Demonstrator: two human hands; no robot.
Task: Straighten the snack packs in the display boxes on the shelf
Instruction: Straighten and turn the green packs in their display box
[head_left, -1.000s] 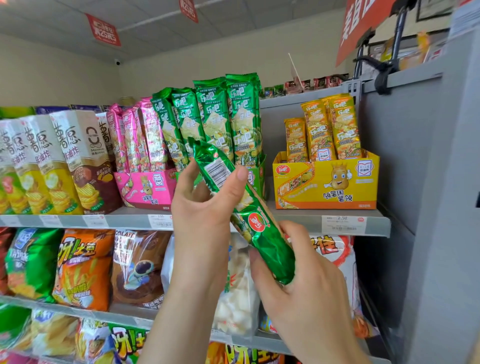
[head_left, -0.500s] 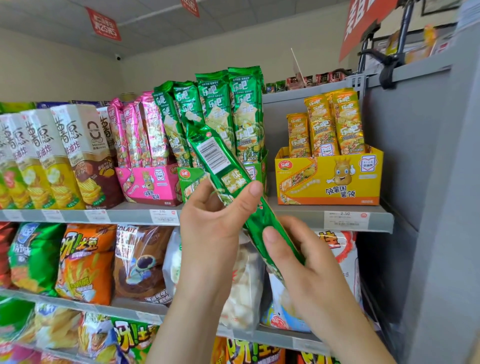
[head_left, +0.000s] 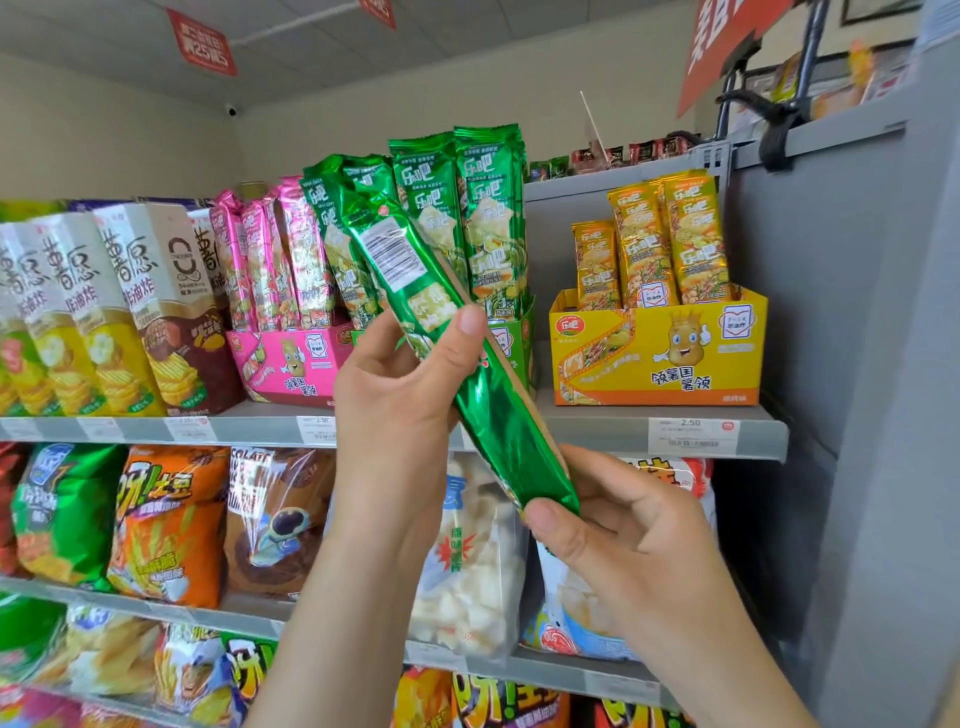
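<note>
Grip: left hand (head_left: 395, 384) pinches the green pack (head_left: 498, 431) at mid-length, thumb across the front. Right hand (head_left: 623, 525) holds its bottom end, thumb and fingers curled round it. Both hands are closed on the one pack.

Position: the pack is in the air in front of the shelf (head_left: 597, 431), not in any box. Barcode side faces me.

Key relation: the long axis runs diagonally, top end far and up-left, bottom end near and down-right. The green box (head_left: 514, 338) sits just behind my left hand, which is the nearer one to it. My judgement: the pack needs tipping upright and its bottom end must go over the front wall.

Counts:
- display boxes: 3, namely pink box (head_left: 291, 358), green box, yellow box (head_left: 660, 353)
- standing green packs (head_left: 488, 208): 4 visible, plus 1 held
- pink packs (head_left: 260, 260): 3 visible
- yellow packs (head_left: 696, 244): 3 visible

Any further packs behind these are hidden.
</note>
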